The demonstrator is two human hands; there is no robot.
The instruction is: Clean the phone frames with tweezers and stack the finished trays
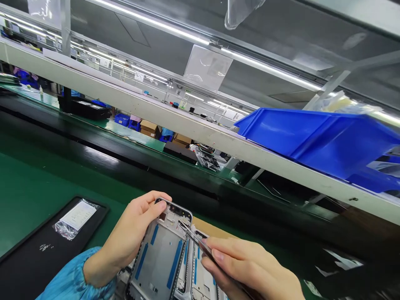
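Note:
My left hand [131, 229] grips a phone frame [159, 254] by its upper left edge, with the thumb on the top corner. The frame is silver-grey inside, with blue strips along its sides and a dark rim, and it is tilted toward me. In my right hand [246, 262] is a pair of tweezers [200, 241], pinched between thumb and fingers. Their tips reach the upper right part of the frame; whether they hold a small part cannot be made out. Behind it lie more phone frames [201, 271] with blue strips, partly hidden by my right hand.
On the green bench [28, 183] at left lies a black tray [40, 246] bearing a plastic bag with a white label [78, 214]. A dark conveyor belt [103, 154] runs across ahead. Above right, a blue bin [300, 133] sits on a white shelf rail [175, 121].

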